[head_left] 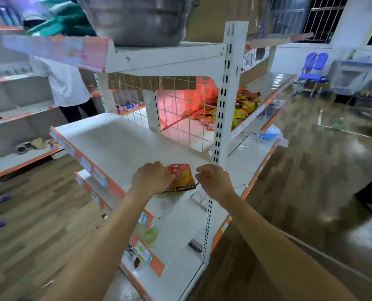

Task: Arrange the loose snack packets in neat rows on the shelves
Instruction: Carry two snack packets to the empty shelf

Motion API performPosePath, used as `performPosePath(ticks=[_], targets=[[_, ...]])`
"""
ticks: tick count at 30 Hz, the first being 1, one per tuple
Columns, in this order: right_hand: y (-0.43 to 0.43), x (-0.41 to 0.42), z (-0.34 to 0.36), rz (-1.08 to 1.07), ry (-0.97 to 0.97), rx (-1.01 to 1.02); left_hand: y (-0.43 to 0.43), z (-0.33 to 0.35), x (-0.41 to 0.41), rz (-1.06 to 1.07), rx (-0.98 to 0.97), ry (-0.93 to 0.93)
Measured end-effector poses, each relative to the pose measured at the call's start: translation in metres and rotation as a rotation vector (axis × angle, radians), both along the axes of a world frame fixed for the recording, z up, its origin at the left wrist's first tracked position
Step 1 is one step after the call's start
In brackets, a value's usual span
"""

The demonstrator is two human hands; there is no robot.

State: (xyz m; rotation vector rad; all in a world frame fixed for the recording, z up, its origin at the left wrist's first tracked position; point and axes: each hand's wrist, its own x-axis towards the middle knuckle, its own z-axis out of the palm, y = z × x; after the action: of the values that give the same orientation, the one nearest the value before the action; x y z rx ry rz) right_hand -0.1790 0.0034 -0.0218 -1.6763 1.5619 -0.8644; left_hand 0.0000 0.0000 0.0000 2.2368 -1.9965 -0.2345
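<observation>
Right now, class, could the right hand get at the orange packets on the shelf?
Probably yes. The right hand hovers just beside the orange packets on the shelf, and nothing stands between them. The left hand holds only their left part, leaving the right edge free.

The left hand (151, 178) lies with curled fingers on two overlapping red-and-orange snack packets (182, 178), holding them flat on the white middle shelf (119, 144) near its orange-trimmed front edge. The right hand (213, 181) hangs just beside the packets' right edge with its fingers curled; whether it touches them cannot be told. Behind the wire mesh back panel (180, 105) a loose pile of yellow and red packets (243, 105) lies on the far shelf, a metal basin (137, 18) stands on the top shelf, and a person in a white shirt (65, 83) stands at the left shelving.
</observation>
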Motion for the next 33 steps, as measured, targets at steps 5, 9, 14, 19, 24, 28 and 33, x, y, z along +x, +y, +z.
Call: performPosePath(ticks=[5,9,14,19,24,28,33], targets=[[-0.03,0.026,-0.029,-0.123,0.14,0.095,-0.017,-0.036,0.002,0.15,0.013,-0.024],[-0.045,0.044,-0.044,-0.196,0.151,0.17,-0.029,-0.049,0.003,0.185,-0.006,-0.027],[-0.052,0.053,-0.053,-0.203,0.098,0.169,-0.037,-0.056,0.003,0.156,-0.032,0.139],[-0.051,0.04,-0.056,-0.214,-0.118,0.25,-0.039,-0.062,0.001,0.117,-0.093,0.257],[-0.041,0.019,-0.063,-0.227,-0.308,0.326,-0.032,-0.065,-0.012,0.094,-0.154,0.414],[-0.026,-0.008,-0.066,-0.274,-0.403,0.321,-0.023,-0.067,-0.038,-0.003,-0.147,0.49],[-0.004,-0.047,-0.071,-0.363,-0.521,0.246,-0.016,-0.066,-0.074,-0.144,-0.235,0.579]])
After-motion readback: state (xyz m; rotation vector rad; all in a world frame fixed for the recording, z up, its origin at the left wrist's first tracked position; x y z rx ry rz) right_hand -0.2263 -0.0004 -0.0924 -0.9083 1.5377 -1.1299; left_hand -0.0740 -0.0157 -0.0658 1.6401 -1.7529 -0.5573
